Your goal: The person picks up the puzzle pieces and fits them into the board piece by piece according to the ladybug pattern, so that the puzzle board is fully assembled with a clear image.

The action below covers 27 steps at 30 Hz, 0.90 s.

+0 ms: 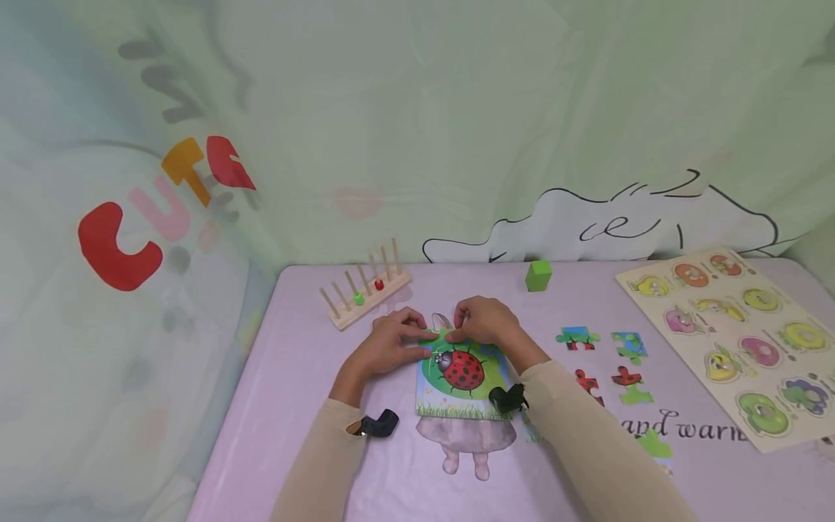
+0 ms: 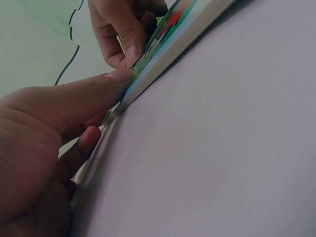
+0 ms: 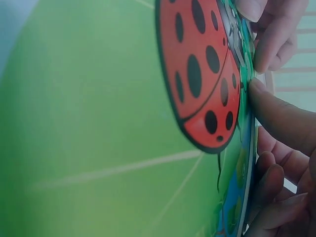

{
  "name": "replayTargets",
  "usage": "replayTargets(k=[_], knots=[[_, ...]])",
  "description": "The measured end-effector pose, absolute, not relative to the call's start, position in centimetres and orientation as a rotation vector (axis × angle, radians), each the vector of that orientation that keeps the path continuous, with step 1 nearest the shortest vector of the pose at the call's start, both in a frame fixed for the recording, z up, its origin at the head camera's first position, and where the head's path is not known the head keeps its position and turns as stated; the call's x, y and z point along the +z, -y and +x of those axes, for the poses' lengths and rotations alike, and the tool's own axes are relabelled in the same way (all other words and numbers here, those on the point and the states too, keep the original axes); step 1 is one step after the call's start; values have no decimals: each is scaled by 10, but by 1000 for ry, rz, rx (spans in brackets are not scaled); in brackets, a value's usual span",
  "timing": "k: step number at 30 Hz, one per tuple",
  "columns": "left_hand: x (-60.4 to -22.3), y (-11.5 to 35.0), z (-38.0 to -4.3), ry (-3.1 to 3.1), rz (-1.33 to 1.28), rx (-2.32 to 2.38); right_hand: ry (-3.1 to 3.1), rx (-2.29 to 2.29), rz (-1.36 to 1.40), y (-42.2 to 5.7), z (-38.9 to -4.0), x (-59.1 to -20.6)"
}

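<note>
A square ladybug puzzle board [image 1: 459,373] with a green, grassy picture lies on the table in front of me. My left hand [image 1: 394,341] grips its far left corner; in the left wrist view the thumb [image 2: 94,94] rests on the picture and a fingertip sits by the edge. At the far edge, my right hand [image 1: 485,320] holds the board with the thumb [image 3: 279,111] on its face and the other fingers curled behind. The two thumbs are close together. Whether a loose piece lies under them is hidden.
Several loose ladybug jigsaw pieces [image 1: 631,346] are spread right of the board. A wooden peg rack [image 1: 372,299] with green and red beads stands far left, a green block [image 1: 538,276] at the back, and a fruit puzzle board [image 1: 730,341] at the right.
</note>
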State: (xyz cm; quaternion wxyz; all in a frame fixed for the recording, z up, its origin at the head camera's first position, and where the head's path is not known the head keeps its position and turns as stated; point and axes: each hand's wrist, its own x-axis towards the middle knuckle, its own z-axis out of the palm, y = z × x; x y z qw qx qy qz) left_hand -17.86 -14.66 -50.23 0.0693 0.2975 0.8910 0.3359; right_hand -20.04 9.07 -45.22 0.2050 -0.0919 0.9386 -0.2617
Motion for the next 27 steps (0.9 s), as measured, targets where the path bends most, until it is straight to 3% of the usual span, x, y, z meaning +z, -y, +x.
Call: replayTargets(k=[12, 19, 27], knots=[[-500, 149, -176, -2684, 895, 987, -2550, -863, -358, -100, -199, -454], [-506, 151, -180, -2692, 890, 979, -2461, -1028, -486, -131, -198, -452], [-505, 148, -182, -2682, 873, 986, -2567, -974, -408, -181, -189, -428]])
